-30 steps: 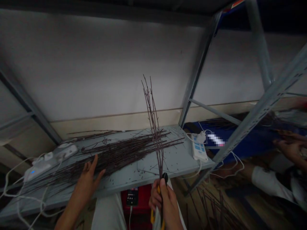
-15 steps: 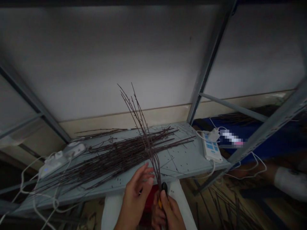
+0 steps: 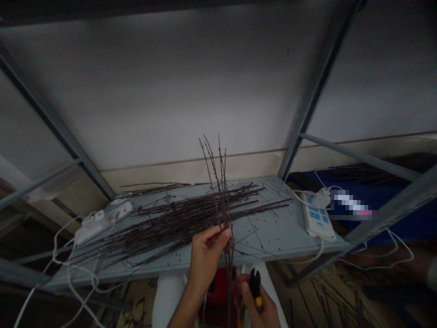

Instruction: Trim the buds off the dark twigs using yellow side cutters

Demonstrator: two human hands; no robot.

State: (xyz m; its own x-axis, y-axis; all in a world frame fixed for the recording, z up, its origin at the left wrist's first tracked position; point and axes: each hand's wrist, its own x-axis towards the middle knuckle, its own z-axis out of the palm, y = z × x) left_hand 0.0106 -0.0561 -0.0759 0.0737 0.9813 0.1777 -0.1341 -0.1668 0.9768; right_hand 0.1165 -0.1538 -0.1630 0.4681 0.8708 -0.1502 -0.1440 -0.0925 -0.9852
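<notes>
My left hand [image 3: 206,255] is closed around a small bunch of thin dark twigs [image 3: 220,191], held roughly upright in front of the shelf. The bunch's lower ends run down past my right hand [image 3: 257,304]. That hand is wrapped round pliers or cutters [image 3: 256,284] with black jaws and yellow-and-black handles; the jaws point up and stand clear of the twigs. Behind the held bunch, a large pile of dark twigs [image 3: 170,223] lies across the grey shelf [image 3: 252,239].
White power strips stand at the shelf's left [image 3: 102,223] and right [image 3: 319,218], with loose white cables [image 3: 73,282]. Metal uprights [image 3: 314,100] frame the shelf. More twigs [image 3: 334,300] lie low at the right. Another person's arm [image 3: 403,259] is at the far right.
My left hand has gone from open beside the twigs to gripping them. My right hand has moved off the stems, keeping the cutters. The twigs stand more upright; the view has shifted slightly.
</notes>
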